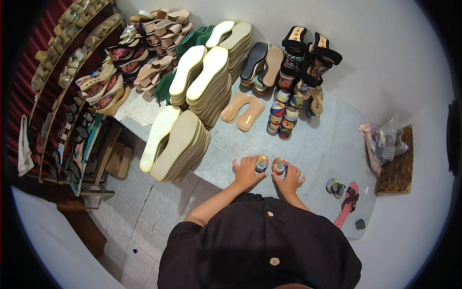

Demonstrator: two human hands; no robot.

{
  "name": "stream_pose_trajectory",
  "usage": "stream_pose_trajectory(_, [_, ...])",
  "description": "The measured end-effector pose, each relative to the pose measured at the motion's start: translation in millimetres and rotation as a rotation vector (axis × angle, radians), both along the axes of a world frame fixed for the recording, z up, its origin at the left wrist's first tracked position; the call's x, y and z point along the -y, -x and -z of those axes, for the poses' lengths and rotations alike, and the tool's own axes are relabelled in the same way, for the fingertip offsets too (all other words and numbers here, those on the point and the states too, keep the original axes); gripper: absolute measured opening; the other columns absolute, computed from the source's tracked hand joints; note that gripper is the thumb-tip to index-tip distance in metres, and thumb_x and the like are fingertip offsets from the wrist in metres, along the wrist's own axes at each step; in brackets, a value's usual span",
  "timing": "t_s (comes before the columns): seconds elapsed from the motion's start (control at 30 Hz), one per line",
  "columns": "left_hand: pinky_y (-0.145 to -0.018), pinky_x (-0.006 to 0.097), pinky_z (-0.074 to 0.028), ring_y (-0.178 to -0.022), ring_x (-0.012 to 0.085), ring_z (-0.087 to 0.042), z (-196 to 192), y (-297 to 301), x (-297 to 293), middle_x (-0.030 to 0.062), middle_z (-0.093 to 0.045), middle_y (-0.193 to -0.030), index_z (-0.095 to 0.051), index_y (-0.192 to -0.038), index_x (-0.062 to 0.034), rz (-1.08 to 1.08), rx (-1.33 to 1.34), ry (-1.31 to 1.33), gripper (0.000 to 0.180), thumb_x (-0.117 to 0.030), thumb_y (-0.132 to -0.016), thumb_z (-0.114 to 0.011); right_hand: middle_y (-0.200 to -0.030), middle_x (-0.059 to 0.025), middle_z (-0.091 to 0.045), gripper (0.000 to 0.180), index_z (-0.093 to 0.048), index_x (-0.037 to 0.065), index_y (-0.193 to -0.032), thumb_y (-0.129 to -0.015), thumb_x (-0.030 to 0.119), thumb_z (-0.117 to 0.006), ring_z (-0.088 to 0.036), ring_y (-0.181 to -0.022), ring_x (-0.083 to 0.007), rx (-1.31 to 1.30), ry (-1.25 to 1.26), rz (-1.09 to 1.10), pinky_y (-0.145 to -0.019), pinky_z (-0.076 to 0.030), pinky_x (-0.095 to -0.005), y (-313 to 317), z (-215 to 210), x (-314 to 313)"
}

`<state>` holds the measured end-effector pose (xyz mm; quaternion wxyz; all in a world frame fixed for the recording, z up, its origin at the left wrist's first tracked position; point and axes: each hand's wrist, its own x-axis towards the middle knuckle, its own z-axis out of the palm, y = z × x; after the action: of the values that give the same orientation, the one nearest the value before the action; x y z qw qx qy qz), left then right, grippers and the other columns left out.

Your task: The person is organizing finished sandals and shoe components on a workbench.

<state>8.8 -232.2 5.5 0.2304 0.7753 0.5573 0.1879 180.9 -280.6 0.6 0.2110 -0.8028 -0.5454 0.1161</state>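
Observation:
Near the table's front edge, my left hand (247,172) is closed around the side of a small patterned shoe heel (262,164) with a greyish top. My right hand (289,180) grips a matching patterned shoe heel (278,166), thumb and fingers at its near and right sides. The two heels stand side by side with a narrow gap between them. Just beyond them, several more multicoloured heels (291,114) are stacked in two rows. Beside that stack lie tan insoles (250,114), in a pair of thin piles.
Tall stacks of cream soles (176,144) line the table's left side. Sandals (166,29) pile up behind them, and black sandals (323,50) stand against the wall. To the right are small heels (335,188), a pink-soled sandal (347,207) and a box with plastic bags (394,164).

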Motion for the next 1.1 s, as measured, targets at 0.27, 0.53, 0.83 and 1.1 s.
stream_pose_trajectory(0.27, [-0.092, 0.06, -0.015, -0.111, 0.0218, -0.047, 2.9, -1.5, -0.1, 0.0048, -0.055, -0.113, -0.054, -0.12, -0.0139, -0.049, 0.129, -0.081, 0.061, -0.042, -0.069, -0.07, -0.11, -0.004, -0.057, 0.06, -0.055, 0.013, -0.119, -0.067, 0.038, -0.072, -0.044, -0.114, -0.0225, -0.055, -0.059, -0.038, -0.095, -0.013, -0.0634, -3.8, 5.0, -5.8])
stream_pose_trajectory(0.53, [-0.093, 0.058, -0.013, -0.113, 0.021, -0.044, -25.6, -5.6, -32.5, 0.0037, -0.053, -0.112, -0.051, -0.127, -0.0127, -0.085, 0.182, -0.24, 0.064, -0.039, -0.072, -0.07, -0.111, -0.0045, -0.058, 0.058, -0.055, 0.009, -0.12, -0.07, 0.034, -0.069, -0.044, -0.114, -0.0224, -0.096, -0.2, 0.002, -0.095, -0.01, -0.062, -13.8, -13.9, -15.7])
stream_pose_trajectory(0.83, [-0.094, 0.057, -0.011, -0.114, 0.0225, -0.044, -61.0, -10.3, -73.9, 0.0054, -0.053, -0.115, -0.049, -0.13, -0.0109, -0.082, 0.242, -0.34, 0.067, -0.035, -0.071, -0.072, -0.111, -0.0035, -0.057, 0.053, -0.055, 0.011, -0.117, -0.069, 0.029, -0.07, -0.044, -0.113, -0.0215, -0.114, -0.396, 0.048, -0.097, -0.009, -0.057, -21.7, -50.3, -39.4])
stream_pose_trajectory(1.1, [-0.095, 0.057, -0.011, -0.113, 0.0221, -0.045, -85.2, -22.2, -117.9, 0.0046, -0.054, -0.114, -0.051, -0.126, -0.011, -0.09, 0.252, -0.438, 0.063, -0.035, -0.072, -0.072, -0.109, -0.0002, -0.058, 0.044, -0.057, 0.015, -0.109, -0.071, 0.03, -0.074, -0.044, -0.112, -0.0203, -0.119, -0.564, 0.059, -0.097, -0.01, -0.0561, -26.4, -87.9, -85.9])
